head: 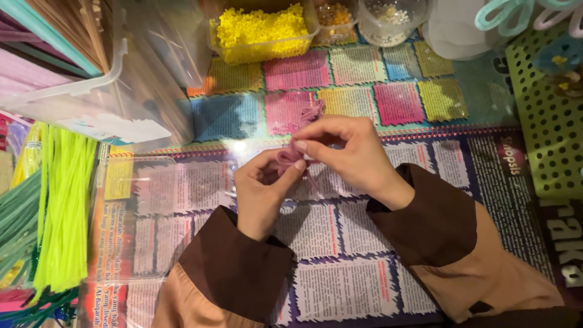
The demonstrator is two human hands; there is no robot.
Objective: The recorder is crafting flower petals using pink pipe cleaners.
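Both my hands meet over the middle of the table, pinching a pink pipe cleaner [296,150] that is bent into small loops. My left hand [262,188] grips its lower loop between thumb and fingers. My right hand [346,153] curls over from the right and holds the upper part, whose free end [312,112] sticks up past my fingers. Brown sleeves with tan lower parts cover both forearms.
Colourful printed paper sheets [340,255] cover the table. Neon yellow-green pipe cleaners [64,206] lie at the left beside darker green ones. A clear plastic tub [91,91] stands upper left; a box of yellow beads [261,30] and small bead jars at the back; a green perforated tray [546,121] at right.
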